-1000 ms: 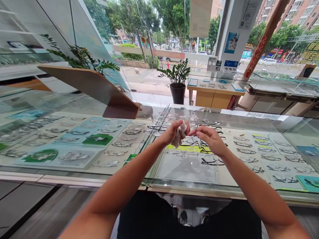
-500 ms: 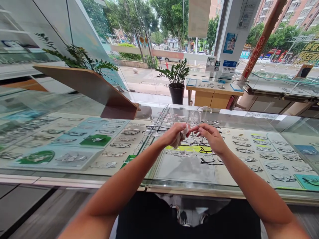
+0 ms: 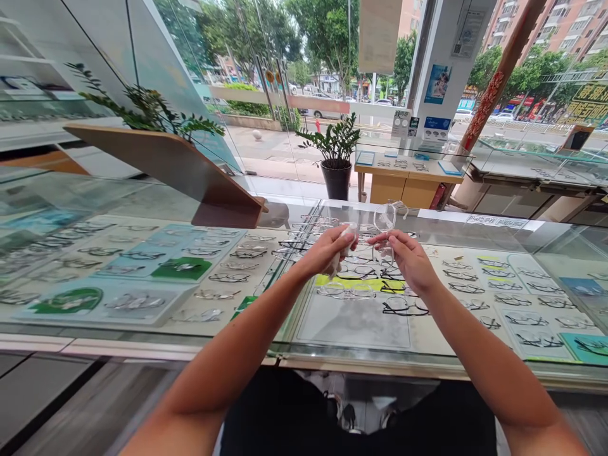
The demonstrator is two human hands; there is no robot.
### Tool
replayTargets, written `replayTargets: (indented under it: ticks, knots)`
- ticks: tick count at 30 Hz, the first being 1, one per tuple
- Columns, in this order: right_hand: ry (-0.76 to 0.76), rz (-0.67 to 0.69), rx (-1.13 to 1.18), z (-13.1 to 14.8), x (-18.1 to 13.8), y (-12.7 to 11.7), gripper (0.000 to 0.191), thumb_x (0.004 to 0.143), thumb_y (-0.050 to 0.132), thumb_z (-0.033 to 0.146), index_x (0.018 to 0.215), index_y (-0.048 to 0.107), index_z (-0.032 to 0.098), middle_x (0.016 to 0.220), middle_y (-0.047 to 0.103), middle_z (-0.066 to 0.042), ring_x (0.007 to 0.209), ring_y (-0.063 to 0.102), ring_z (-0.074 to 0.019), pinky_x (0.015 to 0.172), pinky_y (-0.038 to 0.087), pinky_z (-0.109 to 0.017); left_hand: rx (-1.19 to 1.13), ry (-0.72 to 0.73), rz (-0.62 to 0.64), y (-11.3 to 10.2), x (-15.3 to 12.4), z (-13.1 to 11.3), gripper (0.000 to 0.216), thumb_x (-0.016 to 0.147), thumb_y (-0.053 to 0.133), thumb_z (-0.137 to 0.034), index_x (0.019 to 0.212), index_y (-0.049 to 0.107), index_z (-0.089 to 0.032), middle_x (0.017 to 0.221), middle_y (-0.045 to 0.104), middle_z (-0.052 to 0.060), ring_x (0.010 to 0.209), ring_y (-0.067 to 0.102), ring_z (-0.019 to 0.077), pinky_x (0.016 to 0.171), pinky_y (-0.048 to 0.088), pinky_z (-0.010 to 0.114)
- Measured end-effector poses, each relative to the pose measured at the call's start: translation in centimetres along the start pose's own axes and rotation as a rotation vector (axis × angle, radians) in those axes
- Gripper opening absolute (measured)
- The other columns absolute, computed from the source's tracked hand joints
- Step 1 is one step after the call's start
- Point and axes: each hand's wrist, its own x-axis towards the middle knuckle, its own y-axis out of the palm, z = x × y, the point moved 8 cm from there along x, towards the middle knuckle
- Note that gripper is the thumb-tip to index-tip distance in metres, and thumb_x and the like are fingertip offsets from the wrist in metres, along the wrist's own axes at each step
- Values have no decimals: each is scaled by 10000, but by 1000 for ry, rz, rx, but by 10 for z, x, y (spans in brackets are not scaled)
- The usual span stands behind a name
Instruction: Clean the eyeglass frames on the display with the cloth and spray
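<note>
My left hand (image 3: 327,252) is closed around a crumpled white cloth or tissue (image 3: 336,263), part of which hangs below the fingers. My right hand (image 3: 407,258) pinches a pair of clear-framed eyeglasses (image 3: 384,217) between thumb and fingers. One lens stands up above the fingers, and the rest of the frame is partly hidden by them. A small gap separates the two hands. Both are above the glass display counter (image 3: 354,323), where several eyeglasses (image 3: 346,291) lie in rows beneath.
A tilted wooden board (image 3: 156,158) stands on the counter at left. Green trays (image 3: 184,268) and more frames (image 3: 517,299) fill the case on both sides. Beyond the counter are a potted plant (image 3: 336,180) and a wooden cabinet (image 3: 408,187) by the window.
My hands have drawn apart slightly, the left with the cloth moving left and up. The eyeglasses in my right hand have turned and shifted a little to the right.
</note>
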Motion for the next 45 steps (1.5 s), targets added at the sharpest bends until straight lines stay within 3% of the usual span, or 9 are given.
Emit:
replayTargets:
  ticks: [4, 8, 11, 13, 16, 22, 38, 42, 45]
  knots:
    - [34, -46, 26, 2, 2, -7, 291, 899, 725, 558, 927, 748, 269, 1094, 808, -35, 954, 668, -202, 876, 512, -364, -22, 7, -413, -64, 7, 9, 318, 720, 754, -390, 913, 583, -202, 757, 594, -4, 573, 494, 109, 450, 410, 196]
    - [56, -65, 48, 1, 3, -12, 285, 878, 751, 554, 915, 747, 271, 1078, 802, -34, 954, 659, -201, 836, 494, -352, 129, 38, -886, -142, -8, 17, 338, 809, 703, -335, 1040, 477, -237, 833, 649, -4, 665, 596, 146, 521, 467, 212]
    - [71, -75, 60, -1, 4, -15, 288, 858, 773, 560, 913, 765, 277, 1068, 802, -28, 930, 654, -196, 835, 488, -354, 422, 29, -1106, -187, -26, 16, 272, 860, 684, -303, 1025, 483, -224, 958, 661, 49, 891, 667, 223, 835, 569, 346]
    - [79, -82, 76, -2, 5, -17, 288, 840, 792, 562, 905, 774, 282, 1045, 806, -22, 918, 653, -193, 832, 484, -351, 598, -14, -1184, -206, -37, 17, 257, 847, 692, -278, 1009, 504, -209, 1055, 656, 102, 1082, 654, 292, 1035, 512, 426]
    - [82, -91, 84, -4, 7, -20, 288, 823, 809, 560, 899, 779, 283, 1025, 811, -23, 908, 654, -195, 833, 484, -355, 750, -185, -1152, -220, -43, 28, 253, 827, 691, -269, 1024, 551, -193, 1128, 669, 142, 1164, 636, 331, 1084, 482, 449]
    - [74, -105, 70, -5, 9, -24, 305, 805, 820, 566, 888, 779, 275, 1025, 809, -32, 905, 655, -202, 840, 490, -368, 911, -485, -954, -221, -43, 54, 250, 843, 700, -300, 1054, 650, -176, 1149, 744, 175, 1153, 682, 392, 992, 517, 459]
    - [80, -107, 30, -7, 7, -23, 294, 819, 798, 553, 877, 767, 266, 1032, 808, -42, 907, 650, -204, 848, 486, -365, 892, -631, -851, -211, -43, 61, 328, 893, 699, -321, 1182, 677, -169, 1229, 742, 187, 1206, 684, 408, 999, 545, 466]
    - [78, -115, 22, -7, 8, -23, 294, 818, 789, 551, 869, 765, 263, 1021, 804, -46, 905, 638, -203, 824, 477, -356, 868, -673, -911, -209, -49, 51, 585, 852, 777, -413, 1327, 588, -129, 1387, 621, 263, 1287, 626, 439, 1043, 538, 529]
    - [77, -126, 0, -7, 8, -24, 296, 826, 772, 551, 873, 766, 259, 1013, 796, -45, 871, 619, -196, 808, 470, -351, 862, -609, -1043, -208, -56, 28, 689, 808, 820, -365, 1377, 522, -112, 1445, 533, 275, 1345, 576, 438, 1103, 505, 547]
